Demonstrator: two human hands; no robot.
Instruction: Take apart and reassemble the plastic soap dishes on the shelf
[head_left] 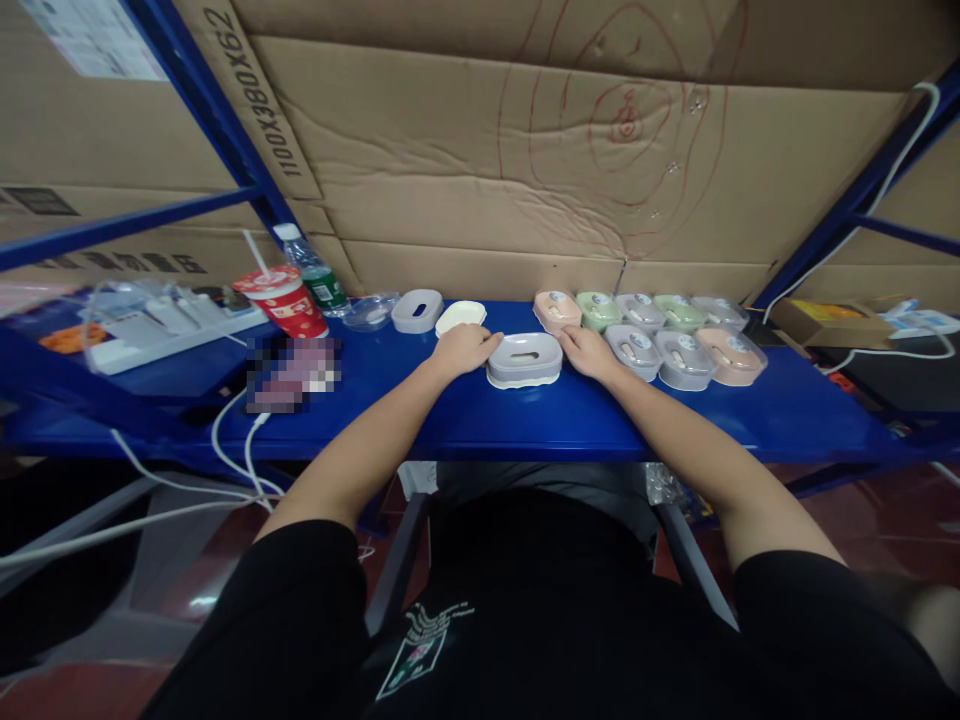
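A grey soap dish (524,357) with a slotted top sits on a cream base in the middle of the blue tabletop (525,415), close to its back half. The left hand (465,350) presses against its left end and the right hand (587,351) against its right end, fingers curled on the rim, so both hands clamp the dish between them. Nothing shows inside it.

Just behind and left of the dish lies a loose cream tray (460,317), then a grey dish shell (417,310) and a clear plastic lid (370,311). Further left stand a red paper cup (284,299) with a straw and a plastic water bottle (316,271) with a green label. Beyond them a white power strip (161,327) rests at the tabletop's left end, with white cables trailing over the front edge.

Right of the dish, touching one another in two rows, are finished soap dishes (660,335) in pink, green and grey under clear lids, each with a small round sticker. Creased corrugated cardboard (525,180) forms the wall behind, marked with red scribbles.
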